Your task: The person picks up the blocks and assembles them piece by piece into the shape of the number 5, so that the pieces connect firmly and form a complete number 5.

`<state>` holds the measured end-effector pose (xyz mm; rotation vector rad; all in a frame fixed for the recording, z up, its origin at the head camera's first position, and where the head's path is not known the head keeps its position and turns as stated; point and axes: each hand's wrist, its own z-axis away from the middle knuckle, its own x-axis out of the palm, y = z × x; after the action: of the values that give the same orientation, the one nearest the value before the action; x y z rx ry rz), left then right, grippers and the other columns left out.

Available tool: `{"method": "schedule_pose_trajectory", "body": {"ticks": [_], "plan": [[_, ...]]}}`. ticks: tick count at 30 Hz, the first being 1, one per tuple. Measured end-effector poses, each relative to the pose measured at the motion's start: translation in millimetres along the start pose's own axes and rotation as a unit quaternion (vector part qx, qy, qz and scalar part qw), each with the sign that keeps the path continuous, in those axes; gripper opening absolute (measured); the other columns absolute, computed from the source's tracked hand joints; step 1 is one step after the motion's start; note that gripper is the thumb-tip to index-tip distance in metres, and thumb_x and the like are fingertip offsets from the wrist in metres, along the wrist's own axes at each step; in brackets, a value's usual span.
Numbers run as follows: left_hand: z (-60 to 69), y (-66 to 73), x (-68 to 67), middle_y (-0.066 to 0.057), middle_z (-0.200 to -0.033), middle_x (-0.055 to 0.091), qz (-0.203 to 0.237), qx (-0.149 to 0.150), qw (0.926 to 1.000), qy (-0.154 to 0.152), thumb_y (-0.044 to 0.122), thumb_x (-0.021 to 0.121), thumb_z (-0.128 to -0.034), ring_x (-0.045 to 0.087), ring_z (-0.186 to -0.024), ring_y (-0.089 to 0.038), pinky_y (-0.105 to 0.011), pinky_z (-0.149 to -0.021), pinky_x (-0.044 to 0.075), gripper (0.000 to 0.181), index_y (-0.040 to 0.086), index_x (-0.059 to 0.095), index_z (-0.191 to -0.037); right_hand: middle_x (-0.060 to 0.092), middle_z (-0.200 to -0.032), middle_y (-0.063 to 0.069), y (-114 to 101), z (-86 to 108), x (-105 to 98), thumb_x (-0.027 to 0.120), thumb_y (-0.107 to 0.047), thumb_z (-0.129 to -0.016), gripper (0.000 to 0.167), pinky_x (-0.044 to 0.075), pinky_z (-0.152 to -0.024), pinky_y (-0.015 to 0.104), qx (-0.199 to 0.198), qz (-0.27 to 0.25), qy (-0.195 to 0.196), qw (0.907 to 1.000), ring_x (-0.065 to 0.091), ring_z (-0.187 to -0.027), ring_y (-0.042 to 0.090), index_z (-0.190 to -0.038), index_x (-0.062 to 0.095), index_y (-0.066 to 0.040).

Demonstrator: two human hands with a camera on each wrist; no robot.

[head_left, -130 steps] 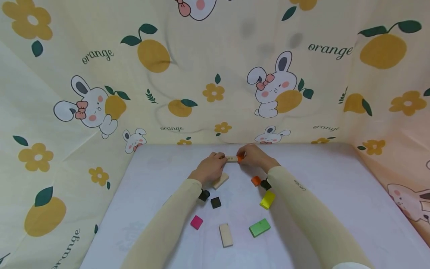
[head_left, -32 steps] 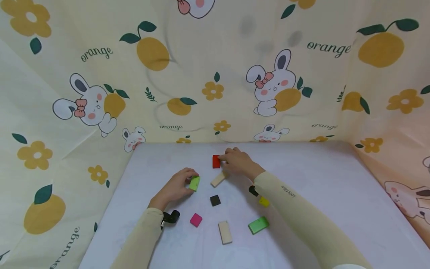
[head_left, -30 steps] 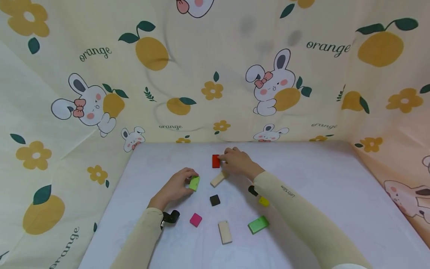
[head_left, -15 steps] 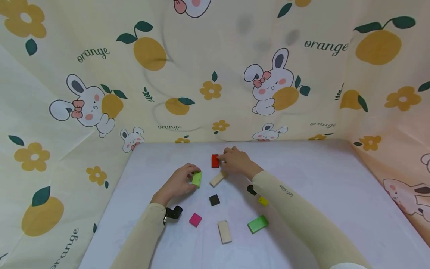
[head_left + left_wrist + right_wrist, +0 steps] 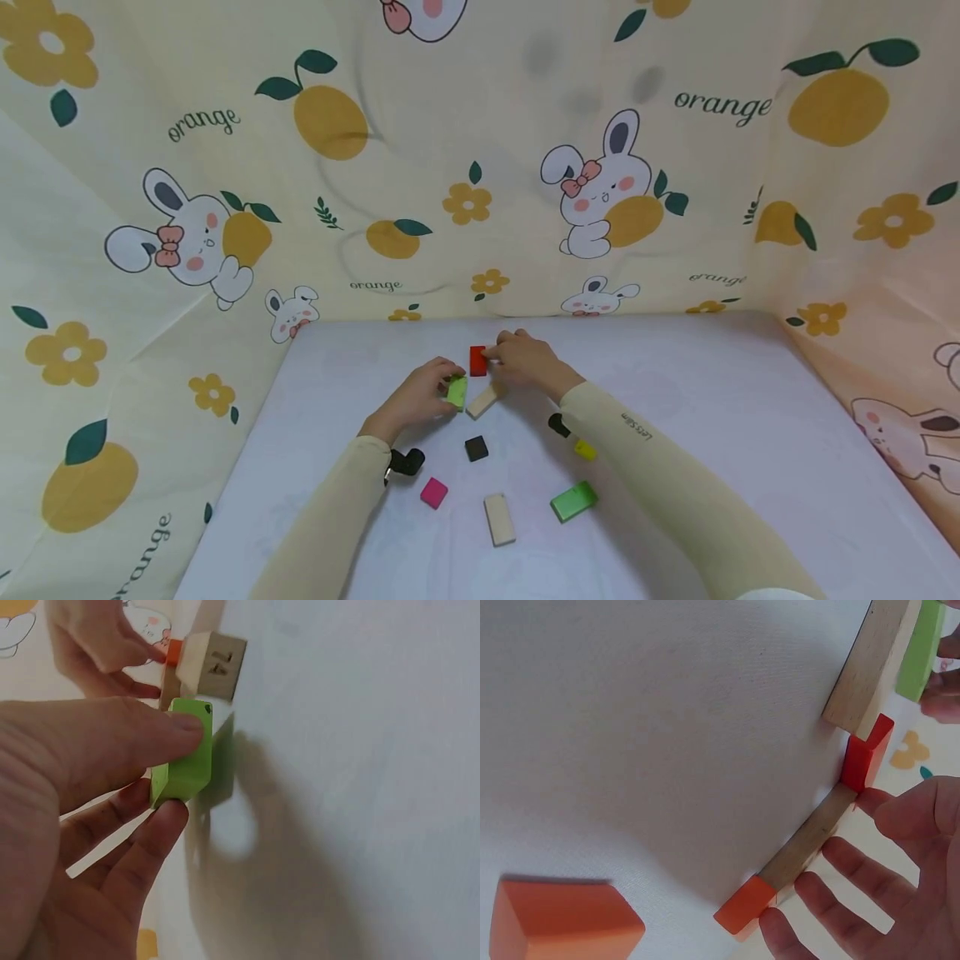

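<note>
My left hand (image 5: 420, 396) pinches a light green block (image 5: 456, 392) between thumb and fingers; the left wrist view shows the thumb on this green block's (image 5: 196, 761) face. Just to its right, a plain wooden block (image 5: 482, 402) lies at a slant. My right hand (image 5: 525, 360) touches a red block (image 5: 477, 361) at the back. In the right wrist view, a red block (image 5: 861, 761), a wooden block (image 5: 806, 836) and an orange block (image 5: 746, 904) stand end to end, the right hand's fingertips (image 5: 832, 851) resting along one side.
Nearer the front lie a black block (image 5: 476, 448), a pink block (image 5: 433, 493), another wooden block (image 5: 499, 519), a darker green block (image 5: 573, 502) and a yellow block (image 5: 586, 450), partly under the right sleeve. An orange block (image 5: 562, 922) shows in the right wrist view. Patterned cloth stands behind.
The left hand has picked up the light green block and carried it right and back, beside the slanted wooden block. Over the last second the right hand has hardly moved.
</note>
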<state>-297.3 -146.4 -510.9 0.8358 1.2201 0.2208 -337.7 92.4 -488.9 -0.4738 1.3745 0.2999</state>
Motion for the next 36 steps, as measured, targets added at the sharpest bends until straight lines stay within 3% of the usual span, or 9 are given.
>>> {"method": "schedule_pose_trajectory", "body": {"ticks": [5,16,23,31,36], "plan": [[-3.6,1.7,6.6,-0.009,-0.141,0.061,-0.014,0.024,0.9996,-0.007,0.0,0.089,-0.0866,0.065,-0.118,-0.026,-0.04,-0.104,0.056,0.061,0.005,0.067,-0.143,0.065,-0.133,0.01,-1,1.8,1,0.061,-0.023,-0.109,0.041,0.056,-0.09,0.047,-0.002,0.004,0.005,1.0,0.055,-0.111,0.031,-0.148,0.07,-0.022],[-9.8,15.9,14.3,-0.007,-0.144,0.059,-0.007,0.014,0.9998,-0.012,0.005,0.089,-0.0893,0.064,-0.118,-0.024,-0.039,-0.103,0.057,0.065,0.007,0.063,-0.148,0.063,-0.139,0.01,-1,0.3,1,0.058,-0.024,-0.111,0.041,0.057,-0.094,0.047,0.004,0.006,-0.005,1.0,0.055,-0.116,0.031,-0.151,0.068,-0.025],[-14.1,21.3,18.3,-0.007,-0.138,0.06,-0.015,0.042,0.999,-0.003,0.004,0.088,-0.0894,0.063,-0.114,-0.023,-0.037,-0.102,0.057,0.059,0.005,0.065,-0.143,0.063,-0.138,0.009,0,-0.1,1,0.059,-0.024,-0.111,0.041,0.057,-0.095,0.048,0.008,0.006,-0.003,0.9999,0.055,-0.117,0.031,-0.15,0.068,-0.026],[-18.0,23.0,20.0,-0.007,-0.14,0.059,-0.038,0.023,0.9989,0.016,0.008,0.088,-0.0907,0.061,-0.115,-0.022,-0.037,-0.102,0.056,0.055,0.007,0.067,-0.142,0.065,-0.135,0.009,-1,2.0,-3,0.061,-0.024,-0.111,0.04,0.057,-0.095,0.048,-0.001,0.003,0.002,1.0,0.056,-0.115,0.031,-0.149,0.069,-0.023],[-18.8,23.8,22.4,-0.008,-0.139,0.059,-0.05,0.027,0.998,0.026,0.008,0.088,-0.091,0.059,-0.115,-0.022,-0.037,-0.102,0.056,0.053,0.007,0.068,-0.139,0.064,-0.135,0.01,-2,3.1,-2,0.06,-0.024,-0.111,0.039,0.057,-0.094,0.048,0.003,0.002,0.001,1.0,0.056,-0.115,0.031,-0.149,0.069,-0.023]]}}
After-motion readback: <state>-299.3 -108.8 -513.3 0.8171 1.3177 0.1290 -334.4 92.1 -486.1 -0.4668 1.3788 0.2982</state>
